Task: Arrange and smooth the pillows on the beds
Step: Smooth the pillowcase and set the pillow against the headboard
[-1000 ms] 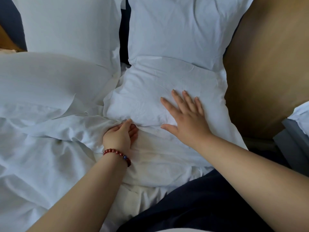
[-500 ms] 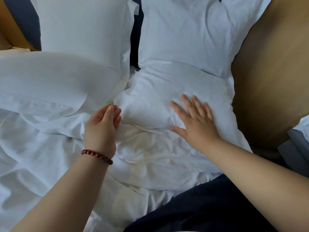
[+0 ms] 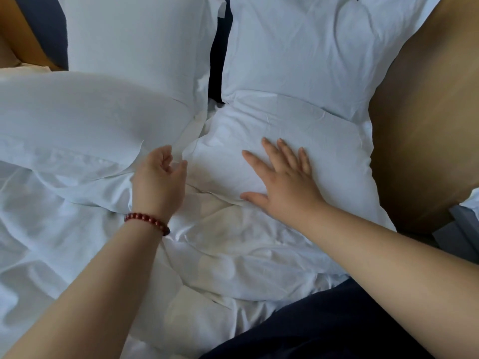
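Several white pillows lie at the head of the bed. My right hand (image 3: 282,181) rests flat, fingers spread, on the near right pillow (image 3: 324,146). Behind it a larger right pillow (image 3: 305,47) leans upright. My left hand (image 3: 158,177), with a red bead bracelet on the wrist, hovers half-curled at the flap edge of the near left pillow (image 3: 77,120), holding nothing. Another pillow (image 3: 134,35) stands upright behind that one.
A rumpled white sheet (image 3: 46,242) covers the mattress in front of the pillows. A tan wooden panel (image 3: 427,112) rises on the right. The dark headboard (image 3: 217,47) shows between the rear pillows. Dark cloth (image 3: 337,325) lies at the bottom right.
My left hand let go of the pillow's lower edge, rose and moved left and up toward the gap between the near pillows. My right hand stayed flat on the right pillow.
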